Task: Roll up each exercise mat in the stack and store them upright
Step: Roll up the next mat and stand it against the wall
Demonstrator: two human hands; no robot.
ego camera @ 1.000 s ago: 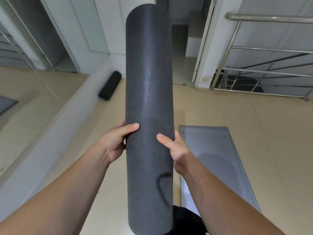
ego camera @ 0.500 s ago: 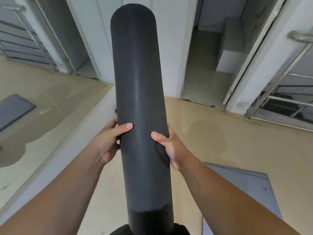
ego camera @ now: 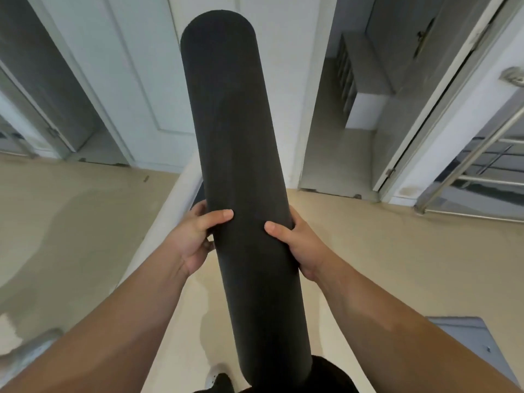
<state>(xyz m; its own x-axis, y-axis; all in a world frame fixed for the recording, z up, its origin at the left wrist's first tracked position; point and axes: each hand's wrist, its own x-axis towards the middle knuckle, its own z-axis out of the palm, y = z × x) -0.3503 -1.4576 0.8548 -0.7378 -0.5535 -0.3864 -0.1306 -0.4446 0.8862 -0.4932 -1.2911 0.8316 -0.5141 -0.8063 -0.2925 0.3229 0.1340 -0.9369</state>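
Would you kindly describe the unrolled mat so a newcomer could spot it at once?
Start at the steel railing on the right and drop to the lower right corner. The flat grey mat lies there on the floor, unlike the black rolled mat being held.

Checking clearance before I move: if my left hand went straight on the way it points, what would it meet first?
The dark grey rolled foam exercise mat; the left hand grips its side, so apparently nothing lies between.
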